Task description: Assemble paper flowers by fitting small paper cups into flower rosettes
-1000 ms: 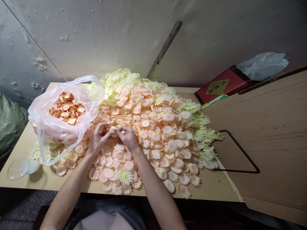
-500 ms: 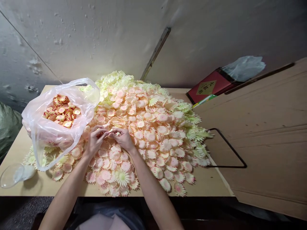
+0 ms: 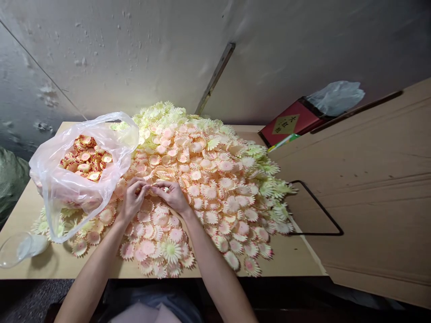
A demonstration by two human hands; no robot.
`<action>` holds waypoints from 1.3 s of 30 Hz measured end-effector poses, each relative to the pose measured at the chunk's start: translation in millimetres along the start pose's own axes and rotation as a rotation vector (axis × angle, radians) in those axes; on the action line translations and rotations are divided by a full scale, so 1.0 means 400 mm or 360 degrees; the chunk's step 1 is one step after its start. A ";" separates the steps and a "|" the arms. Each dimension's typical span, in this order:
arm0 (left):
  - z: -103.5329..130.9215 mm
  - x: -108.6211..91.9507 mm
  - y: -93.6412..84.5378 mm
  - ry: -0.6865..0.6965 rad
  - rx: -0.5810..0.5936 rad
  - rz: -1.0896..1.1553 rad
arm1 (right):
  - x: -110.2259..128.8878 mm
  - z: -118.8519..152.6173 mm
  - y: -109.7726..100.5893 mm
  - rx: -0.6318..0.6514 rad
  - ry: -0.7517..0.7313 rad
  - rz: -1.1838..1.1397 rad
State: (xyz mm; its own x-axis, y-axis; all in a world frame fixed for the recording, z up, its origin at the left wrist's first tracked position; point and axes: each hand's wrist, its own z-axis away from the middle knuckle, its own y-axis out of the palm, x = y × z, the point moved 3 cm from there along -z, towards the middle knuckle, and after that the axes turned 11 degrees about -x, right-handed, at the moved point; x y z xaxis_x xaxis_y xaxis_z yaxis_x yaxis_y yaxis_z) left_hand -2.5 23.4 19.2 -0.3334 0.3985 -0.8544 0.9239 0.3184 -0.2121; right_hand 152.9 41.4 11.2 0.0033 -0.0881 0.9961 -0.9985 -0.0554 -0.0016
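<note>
Over a big heap of artificial flower heads (image 3: pixel 208 193), pink in the middle and pale green along the edges, both my hands meet at the fingertips. My left hand (image 3: pixel 134 197) is closed in a pinch, thumb against fingers. Pinched the same way, my right hand (image 3: pixel 172 196) faces it from the right. A small pale bit of an artificial flower shows between the fingertips; the fingers cover most of it. Left of my hands stands an open white plastic bag (image 3: pixel 76 190), holding several darker, red-edged flower heads (image 3: pixel 85 157).
A clear cup (image 3: pixel 15 251) and a white container (image 3: pixel 38 244) are at the table's (image 3: pixel 283 264) front left. Cardboard (image 3: pixel 363 188) with a black metal loop (image 3: pixel 325 206) borders the right side. Behind it is a red box (image 3: pixel 286 123). A grey wall (image 3: pixel 134 58) closes the back.
The view has shifted slightly. My hands stay together at the same place over the heap, with only a small movement of the fingers.
</note>
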 end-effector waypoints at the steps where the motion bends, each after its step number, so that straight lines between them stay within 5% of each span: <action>1: 0.000 0.001 0.001 -0.0009 0.0002 0.0012 | -0.002 -0.001 -0.002 0.0014 0.0003 0.0002; 39: 0.003 0.013 0.012 -0.0138 0.0080 0.0137 | -0.032 -0.007 -0.009 0.0025 0.0210 -0.0158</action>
State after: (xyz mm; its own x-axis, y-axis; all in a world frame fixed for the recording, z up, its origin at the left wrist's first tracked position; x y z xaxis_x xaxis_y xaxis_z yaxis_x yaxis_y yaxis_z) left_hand 0.4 25.9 12.9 -0.2368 0.3462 -0.9078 0.9574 0.2419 -0.1575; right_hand 156.2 45.5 -1.4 0.0933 0.0502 0.9944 -0.9926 -0.0733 0.0968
